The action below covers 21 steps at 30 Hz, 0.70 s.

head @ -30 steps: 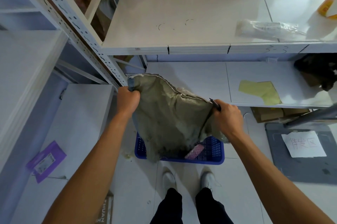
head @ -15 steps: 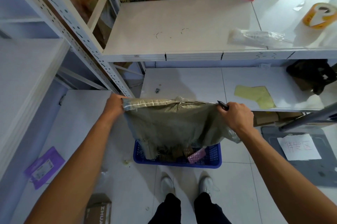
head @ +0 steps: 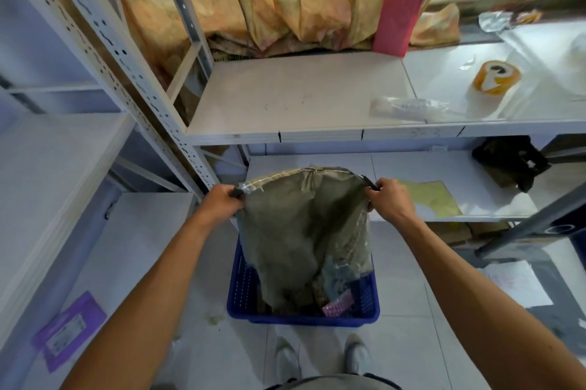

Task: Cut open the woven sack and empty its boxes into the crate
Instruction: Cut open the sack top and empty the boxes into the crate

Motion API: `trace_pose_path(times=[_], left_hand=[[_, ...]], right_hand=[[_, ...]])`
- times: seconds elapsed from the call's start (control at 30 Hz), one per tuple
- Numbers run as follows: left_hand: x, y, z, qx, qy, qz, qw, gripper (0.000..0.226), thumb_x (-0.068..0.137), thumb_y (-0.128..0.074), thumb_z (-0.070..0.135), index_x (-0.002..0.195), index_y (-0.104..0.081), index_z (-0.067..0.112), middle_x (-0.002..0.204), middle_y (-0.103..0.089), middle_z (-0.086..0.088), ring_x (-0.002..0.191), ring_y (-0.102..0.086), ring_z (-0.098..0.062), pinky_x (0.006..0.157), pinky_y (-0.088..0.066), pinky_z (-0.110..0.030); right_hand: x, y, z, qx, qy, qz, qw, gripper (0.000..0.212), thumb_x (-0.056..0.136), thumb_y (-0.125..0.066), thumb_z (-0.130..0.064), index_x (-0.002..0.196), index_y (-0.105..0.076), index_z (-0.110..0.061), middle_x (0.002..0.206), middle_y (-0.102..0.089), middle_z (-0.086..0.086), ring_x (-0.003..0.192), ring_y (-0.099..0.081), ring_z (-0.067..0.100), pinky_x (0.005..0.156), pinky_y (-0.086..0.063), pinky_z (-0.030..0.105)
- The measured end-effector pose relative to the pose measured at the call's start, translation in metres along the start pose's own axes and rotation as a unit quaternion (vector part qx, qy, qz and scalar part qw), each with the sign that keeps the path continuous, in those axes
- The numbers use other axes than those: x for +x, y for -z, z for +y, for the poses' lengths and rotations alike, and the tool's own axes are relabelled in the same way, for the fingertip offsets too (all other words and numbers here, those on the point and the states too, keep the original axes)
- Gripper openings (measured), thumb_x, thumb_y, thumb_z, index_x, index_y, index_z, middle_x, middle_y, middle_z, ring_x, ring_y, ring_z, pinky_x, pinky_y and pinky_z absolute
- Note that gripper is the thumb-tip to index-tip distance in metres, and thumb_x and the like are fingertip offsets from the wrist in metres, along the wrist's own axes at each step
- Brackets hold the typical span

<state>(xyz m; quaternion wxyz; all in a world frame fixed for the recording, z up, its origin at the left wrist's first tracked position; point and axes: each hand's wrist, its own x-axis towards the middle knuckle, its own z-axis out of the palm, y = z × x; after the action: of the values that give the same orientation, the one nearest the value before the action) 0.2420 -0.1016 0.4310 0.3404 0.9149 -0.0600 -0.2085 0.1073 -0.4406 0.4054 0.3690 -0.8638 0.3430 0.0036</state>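
Note:
A limp grey-green woven sack [head: 298, 224] hangs upside down over a blue plastic crate [head: 244, 294] on the floor. My left hand [head: 218, 202] grips the sack's upper left corner. My right hand [head: 391, 201] grips the upper right corner and also holds a thin dark tool whose tip sticks out above the fingers. The sack's lower end dips into the crate. Inside the crate a pink box [head: 337, 305] and other small packs show beside the sack; most of the contents are hidden by it.
White metal shelving [head: 298, 132] stands right behind the crate and along the left. A tape roll [head: 494, 77] and a clear plastic bag [head: 409, 107] lie on the upper shelf. A purple packet [head: 68, 329] lies at lower left. My shoes [head: 320, 358] stand just before the crate.
Both hands have lifted the sack higher and drawn its top edge closer together, so it hangs longer and narrower over the crate. The view has tilted upward.

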Motion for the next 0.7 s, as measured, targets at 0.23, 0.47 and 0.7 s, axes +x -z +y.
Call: trace_pose_path(times=[0.23,0.47,0.7], left_hand=[[-0.018,0.007,0.036,0.012,-0.021,-0.024,0.999,0.042,0.086,-0.075,0.049,0.077,-0.072,0.008,0.066,-0.068,-0.008,0.061,-0.061,-0.014,0.060,-0.044,-0.029],[-0.033,0.016,0.057,0.021,-0.083,-0.006,0.996,0.030,0.100,-0.058,0.038,0.095,-0.076,0.015,0.087,-0.074,-0.006,0.080,-0.068,-0.017,0.069,-0.051,-0.030],[-0.049,0.020,0.088,-0.048,-0.145,-0.046,0.987,0.041,0.106,-0.043,0.047,0.116,-0.072,0.021,0.105,-0.074,-0.001,0.098,-0.068,-0.013,0.083,-0.049,-0.029]], right_hand=[[0.005,0.029,-0.033,0.051,-0.001,-0.060,0.997,0.025,0.095,-0.061,-0.025,0.084,-0.070,-0.004,0.069,-0.071,0.006,0.058,-0.054,0.015,0.049,-0.038,0.027],[-0.004,0.042,-0.057,0.151,-0.027,-0.141,0.978,0.020,0.092,-0.062,-0.013,0.076,-0.057,-0.002,0.056,-0.047,0.008,0.043,-0.032,0.015,0.041,-0.026,0.025],[-0.016,0.060,-0.093,0.415,-0.020,-0.269,0.869,0.014,0.098,-0.048,-0.006,0.085,-0.054,-0.006,0.077,-0.072,0.015,0.039,-0.027,0.009,0.035,-0.024,0.020]])
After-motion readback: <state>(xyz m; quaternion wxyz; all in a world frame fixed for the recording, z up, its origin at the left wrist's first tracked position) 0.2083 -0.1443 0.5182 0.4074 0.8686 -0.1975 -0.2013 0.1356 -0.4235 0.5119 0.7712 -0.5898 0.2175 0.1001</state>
